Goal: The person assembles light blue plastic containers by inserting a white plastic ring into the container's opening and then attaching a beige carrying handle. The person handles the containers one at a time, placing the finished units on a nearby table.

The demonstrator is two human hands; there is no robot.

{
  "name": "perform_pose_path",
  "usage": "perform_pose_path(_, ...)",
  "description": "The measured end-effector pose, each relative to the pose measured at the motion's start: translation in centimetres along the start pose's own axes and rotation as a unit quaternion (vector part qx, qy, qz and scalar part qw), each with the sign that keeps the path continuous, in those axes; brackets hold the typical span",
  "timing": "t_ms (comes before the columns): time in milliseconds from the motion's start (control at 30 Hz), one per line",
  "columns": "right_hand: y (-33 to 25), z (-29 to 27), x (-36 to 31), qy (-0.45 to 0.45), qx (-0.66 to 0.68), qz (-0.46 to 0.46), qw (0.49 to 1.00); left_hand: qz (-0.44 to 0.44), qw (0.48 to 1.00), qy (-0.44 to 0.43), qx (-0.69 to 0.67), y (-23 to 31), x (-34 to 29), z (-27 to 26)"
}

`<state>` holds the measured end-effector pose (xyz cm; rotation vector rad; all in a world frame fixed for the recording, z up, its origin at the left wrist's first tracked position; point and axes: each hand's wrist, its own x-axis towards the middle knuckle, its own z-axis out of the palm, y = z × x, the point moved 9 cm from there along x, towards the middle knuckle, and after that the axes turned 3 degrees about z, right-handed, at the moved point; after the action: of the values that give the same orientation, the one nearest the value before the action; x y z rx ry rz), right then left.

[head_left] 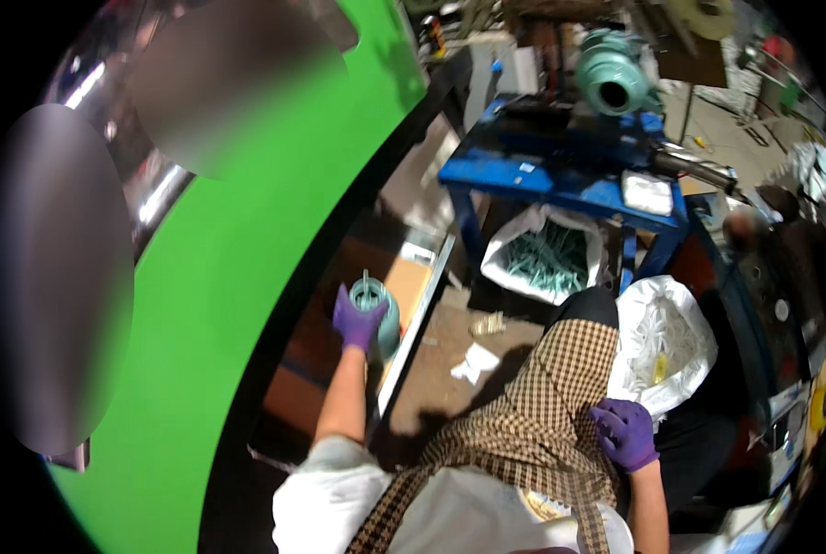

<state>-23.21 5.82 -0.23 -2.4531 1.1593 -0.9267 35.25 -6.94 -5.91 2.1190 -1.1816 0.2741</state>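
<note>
White shirt [325, 499], left hand [360, 323] around teal cylinder [391, 332], right hand [627, 436] near bag [633, 380]

There's 1 bright green tabletop [247, 231] sweeping down the left, its dark edge [254, 369] curving up toward 1 blue workbench [487, 166]. Brown floor [431, 374] shows below the bench, partly shadowed, and paler floor [722, 125] catches light at upper right.

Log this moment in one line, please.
Left hand: at teal cylinder, grip unclear | Right hand: curled, near white bag | Nearby: blue table, teal strips
</note>
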Motion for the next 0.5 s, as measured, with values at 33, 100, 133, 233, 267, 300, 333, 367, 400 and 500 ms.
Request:
perform_pose_path(33, -0.1, -0.1, 0.2, -0.001, -0.001, -0.002, 1.0, 0.02, 0.982, -0.096, -0.163, 1.0, 0.8, 0.9)
perform_pose_path(100, -0.9, -0.5, 1.0, 0.003, 0.007, -0.012, 1.0, -0.026, 0.949, -0.144, -0.281, 2.2, 1.7, 0.6)
perform_pose_path(133, -1.3, -0.4, 1.7, -0.012, 0.022, -0.001, 1.0, 0.045, 0.959, -0.127, -0.25, 4.2, 2.4, -1.0)
perform_pose_path(233, -4.1, -1.6, 4.6, 0.037, -0.019, -0.024, 0.999, 0.338, 0.932, -0.116, -0.068, 13.4, 0.4, -5.9)
perform_pose_path(267, -5.0, -1.9, 5.7, 0.055, 0.001, -0.017, 0.998, 0.407, 0.899, -0.117, -0.113, 16.4, -0.9, -7.9)
perform_pose_path(300, -6.0, -2.1, 6.8, 0.073, 0.019, -0.007, 0.997, 0.448, 0.872, -0.139, -0.142, 19.2, -2.5, -9.5)
perform_pose_path(333, -7.5, -2.0, 7.9, 0.083, 0.025, -0.034, 0.996, 0.47, 0.847, -0.159, -0.19, 21.9, -4.2, -10.7)
perform_pose_path(367, -9.1, -1.7, 8.7, 0.102, 0.033, -0.063, 0.992, 0.479, 0.827, -0.181, -0.232, 24.4, -5.9, -11.6)
perform_pose_path(400, -10.3, -0.9, 9.2, 0.085, 0.064, -0.071, 0.992, 0.5, 0.805, -0.194, -0.252, 26.7, -8.3, -12.4)
perform_pose_path(500, -11.8, 2.3, 9.9, 0.066, 0.036, -0.016, 0.997, 0.539, 0.747, -0.256, -0.295, 31.6, -14.8, -12.9)
